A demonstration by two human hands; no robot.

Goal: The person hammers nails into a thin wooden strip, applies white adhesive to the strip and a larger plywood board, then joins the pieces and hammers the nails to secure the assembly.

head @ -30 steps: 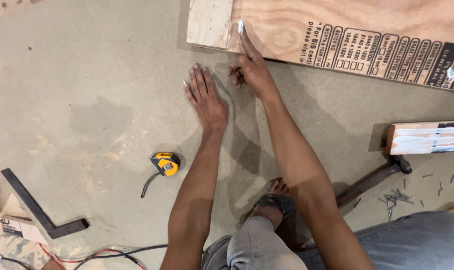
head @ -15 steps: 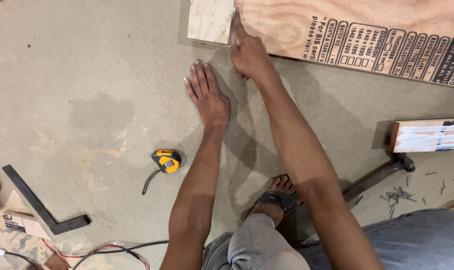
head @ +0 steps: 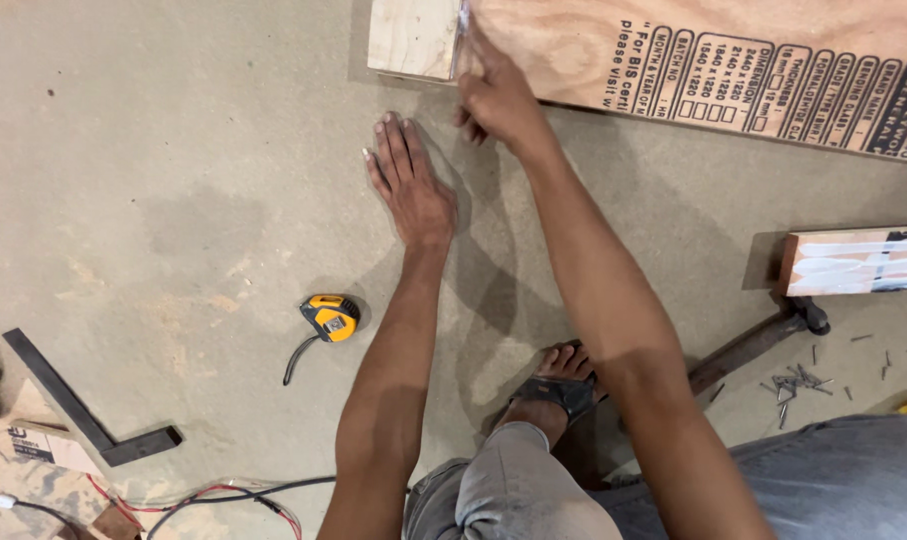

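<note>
Overhead, a person is crouching on a concrete floor [head: 173,150]. A large plywood sheet [head: 733,60] is lying along the top, with a pale wood block [head: 410,38] touching its left end. The right hand [head: 498,95] is resting on the sheet's near edge, fingers curled around a small white object too blurred to identify. The left hand [head: 410,185] is lying open and flat on the floor, empty. A hammer [head: 748,345], a black square [head: 83,405] and a yellow tape measure [head: 329,317] are lying nearby.
</note>
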